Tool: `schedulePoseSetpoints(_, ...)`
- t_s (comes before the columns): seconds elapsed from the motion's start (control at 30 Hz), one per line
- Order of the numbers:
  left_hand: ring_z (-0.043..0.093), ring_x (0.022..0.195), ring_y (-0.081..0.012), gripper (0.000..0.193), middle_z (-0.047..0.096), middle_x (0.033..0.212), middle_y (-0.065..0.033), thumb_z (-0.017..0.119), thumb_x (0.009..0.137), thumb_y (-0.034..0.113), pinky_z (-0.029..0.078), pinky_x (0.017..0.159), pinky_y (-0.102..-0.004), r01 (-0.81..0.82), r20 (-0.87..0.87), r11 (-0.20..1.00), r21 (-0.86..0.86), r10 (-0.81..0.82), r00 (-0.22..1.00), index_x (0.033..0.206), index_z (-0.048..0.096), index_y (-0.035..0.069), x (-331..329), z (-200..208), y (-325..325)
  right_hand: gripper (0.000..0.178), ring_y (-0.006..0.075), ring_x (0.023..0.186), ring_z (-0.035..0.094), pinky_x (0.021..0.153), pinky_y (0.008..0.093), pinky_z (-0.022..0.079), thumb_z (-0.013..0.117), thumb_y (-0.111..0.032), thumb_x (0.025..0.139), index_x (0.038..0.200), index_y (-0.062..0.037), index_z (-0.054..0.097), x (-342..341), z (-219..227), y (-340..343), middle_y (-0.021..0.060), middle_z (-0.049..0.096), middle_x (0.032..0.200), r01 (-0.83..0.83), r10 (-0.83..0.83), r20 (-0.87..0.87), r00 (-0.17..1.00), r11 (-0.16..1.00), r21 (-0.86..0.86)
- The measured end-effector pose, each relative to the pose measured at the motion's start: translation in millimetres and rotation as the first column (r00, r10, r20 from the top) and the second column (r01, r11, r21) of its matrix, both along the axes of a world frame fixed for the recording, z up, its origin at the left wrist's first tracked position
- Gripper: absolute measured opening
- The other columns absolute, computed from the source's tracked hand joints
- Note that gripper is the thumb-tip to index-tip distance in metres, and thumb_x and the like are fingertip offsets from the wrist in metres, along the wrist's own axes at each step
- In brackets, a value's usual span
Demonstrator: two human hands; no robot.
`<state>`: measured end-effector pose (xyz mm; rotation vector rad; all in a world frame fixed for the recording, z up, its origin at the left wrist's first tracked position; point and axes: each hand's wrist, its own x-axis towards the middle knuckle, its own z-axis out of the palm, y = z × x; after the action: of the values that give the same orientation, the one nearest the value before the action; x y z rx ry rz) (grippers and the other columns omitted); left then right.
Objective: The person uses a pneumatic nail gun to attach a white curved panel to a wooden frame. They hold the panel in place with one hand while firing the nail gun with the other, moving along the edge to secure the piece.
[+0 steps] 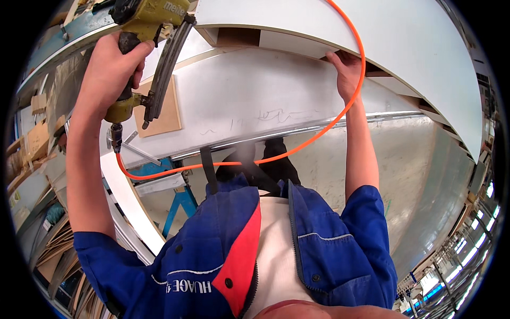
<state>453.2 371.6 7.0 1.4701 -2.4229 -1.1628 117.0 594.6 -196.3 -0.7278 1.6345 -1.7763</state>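
Observation:
My left hand (114,66) is wrapped round the grip of a yellow and black air nail gun (151,18), its long dark magazine slanting downward. An orange air hose (313,139) runs from the gun's coupling, loops across in front of me and passes over the large white panel (414,42). Beneath that panel's near edge, white boards stand on edge with gaps between them. There my right hand (348,74) grips a white board (292,43); its thumb shows, but most of its fingers are hidden under the panel.
A white work surface (228,95) with pencil marks lies below the panel, edged by a metal rail (313,125). On it rests a small brown board (167,109). A blue stand (180,207) is underneath. Stacked wood strips (58,239) fill the left side.

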Motion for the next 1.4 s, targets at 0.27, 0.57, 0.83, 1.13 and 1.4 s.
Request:
schedulePoseSetpoints(0.27,0.048,0.048,-0.0076,0.025,0.051,0.059,0.0007,0.063,0.089,0.026,0.041,0.048,-0.0258,-0.009,0.044,1.000,-0.023,0.010,0.999,0.080,0.053,0.004,-11.3,7.7,6.2,0.026,0.0145,0.093,0.061,0.083,0.0298,0.049,0.078,-0.007,0.083,0.105,0.0009,0.068,-3.1,-11.0,-15.6,0.0045,0.068,0.099,0.000,0.000,-0.007,1.000,0.997,-0.075)
schedulePoseSetpoints(0.57,0.050,0.047,-0.0083,0.024,0.051,0.059,-0.0006,0.062,0.088,0.023,0.042,0.048,-0.0266,-0.012,0.126,0.999,0.045,0.006,0.992,0.082,0.052,0.002,-23.8,14.3,8.2,0.029,0.0143,0.091,0.062,0.084,0.0302,0.050,0.081,-0.016,0.082,0.103,0.0017,0.071,-3.9,4.0,-10.7,0.0043,0.070,0.098,-0.005,0.015,-0.088,0.996,0.992,0.122)
schedulePoseSetpoints(0.83,0.045,0.045,-0.0072,0.030,0.047,0.055,0.0013,0.063,0.090,0.027,0.037,0.045,-0.0248,0.001,0.158,1.000,-0.001,-0.001,0.987,0.072,0.051,0.006,-19.9,13.8,7.1,0.031,0.0179,0.099,0.064,0.093,0.0325,0.051,0.078,-0.016,0.084,0.110,-0.0023,0.070,-6.6,-4.1,-14.0,0.0049,0.070,0.108,-0.090,0.109,-0.172,0.979,0.989,0.115)
schedulePoseSetpoints(1.13,0.043,0.046,-0.0060,0.036,0.043,0.053,0.0028,0.062,0.094,0.033,0.033,0.047,-0.0225,0.013,0.238,0.998,-0.065,0.002,0.971,0.071,0.049,0.009,-2.0,7.8,-1.5,0.037,0.0123,0.075,0.062,0.065,0.0279,0.050,0.084,-0.016,0.077,0.105,0.0031,0.068,4.9,1.8,-19.3,0.0083,0.070,0.087,0.156,-0.144,-0.280,0.949,0.988,0.021)
schedulePoseSetpoints(1.4,0.042,0.045,-0.0098,0.039,0.043,0.056,0.0001,0.059,0.099,0.034,0.036,0.048,-0.0246,0.185,0.417,0.953,-0.241,-0.070,0.906,0.071,0.050,0.009,13.4,-1.7,-8.5,0.037,0.0222,0.070,0.058,0.069,0.0357,0.047,0.087,-0.016,0.068,0.100,-0.0059,0.071,21.8,-1.0,6.7,0.0045,0.062,0.075,0.318,-0.282,-0.934,0.218,0.925,-0.206)
